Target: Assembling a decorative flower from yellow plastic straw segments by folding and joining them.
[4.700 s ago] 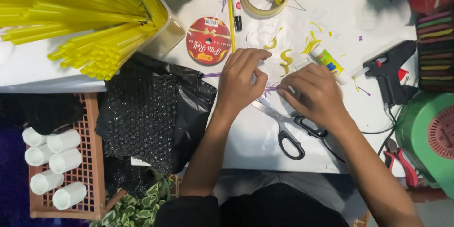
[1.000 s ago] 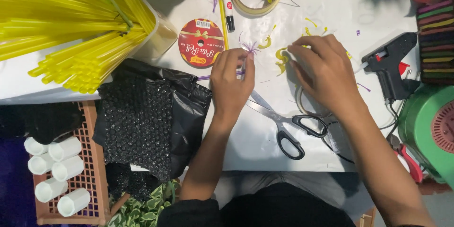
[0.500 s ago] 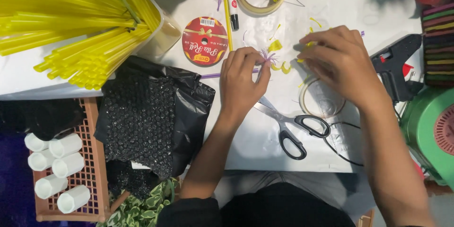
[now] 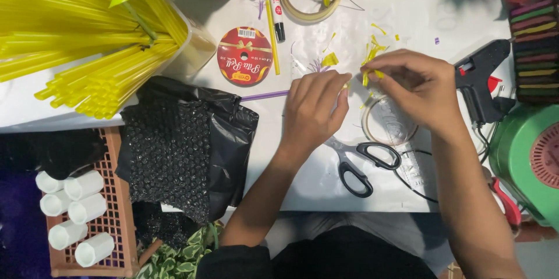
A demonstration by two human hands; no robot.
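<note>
Left hand (image 4: 311, 110) palm down, fingers together and stretched toward 1 o'clock — forearm running back to 7 o'clock, elbow near the bottom edge. Right hand (image 4: 416, 84) to the right of it at 3 o'clock, knuckles up, thumb and fingertips pinched toward 9 o'clock; wrist bent, forearm dropping away to 5 o'clock. Fingertips of both nearly meeting.

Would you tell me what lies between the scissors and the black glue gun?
In the head view, a clear tape ring lies between scissors and glue gun, partly under the right hand.
</note>
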